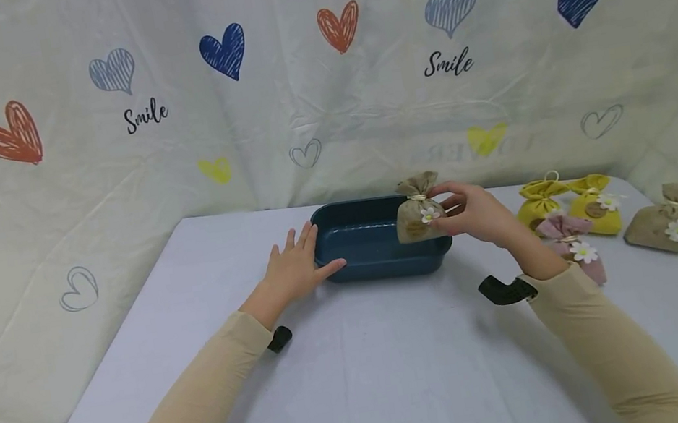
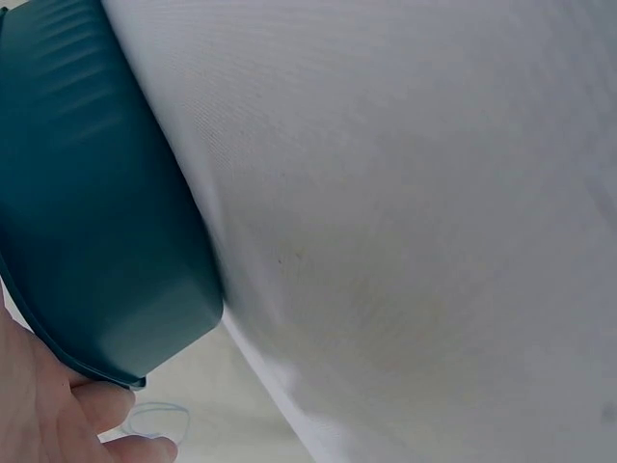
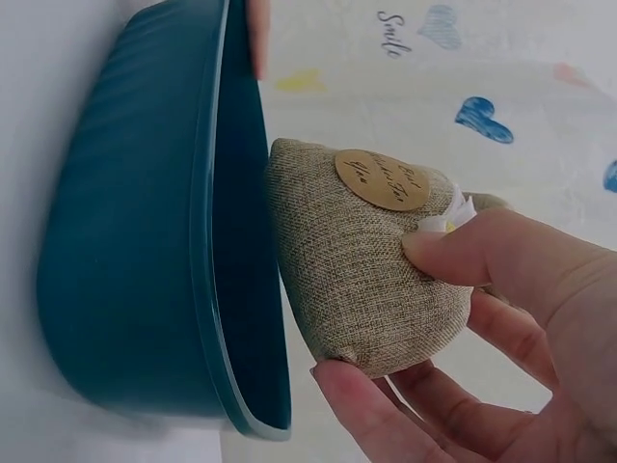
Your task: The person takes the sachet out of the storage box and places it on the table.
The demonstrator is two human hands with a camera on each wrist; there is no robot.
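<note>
A dark teal rectangular basin [image 1: 380, 269] stands at the back middle of the table. With fingers spread, my left hand [image 1: 295, 269] rests on the basin's left rim; in the left wrist view its fingertips touch the rim. Above the basin's right end, my right hand [image 1: 474, 215] holds a brown burlap sachet [image 1: 414, 222] between thumb and fingers. The sachet has a tied neck, a white flower and a round brown label [image 3: 384, 180]. In the right wrist view its base is close to the basin's opening.
Right of the basin lie two yellow sachets [image 1: 606, 219], a pink sachet [image 1: 561, 228] partly behind my right wrist, and another brown sachet [image 1: 654, 230]. A white cloth covers the table [image 1: 365, 383]. Behind it hangs a curtain [image 1: 388, 102] printed with hearts.
</note>
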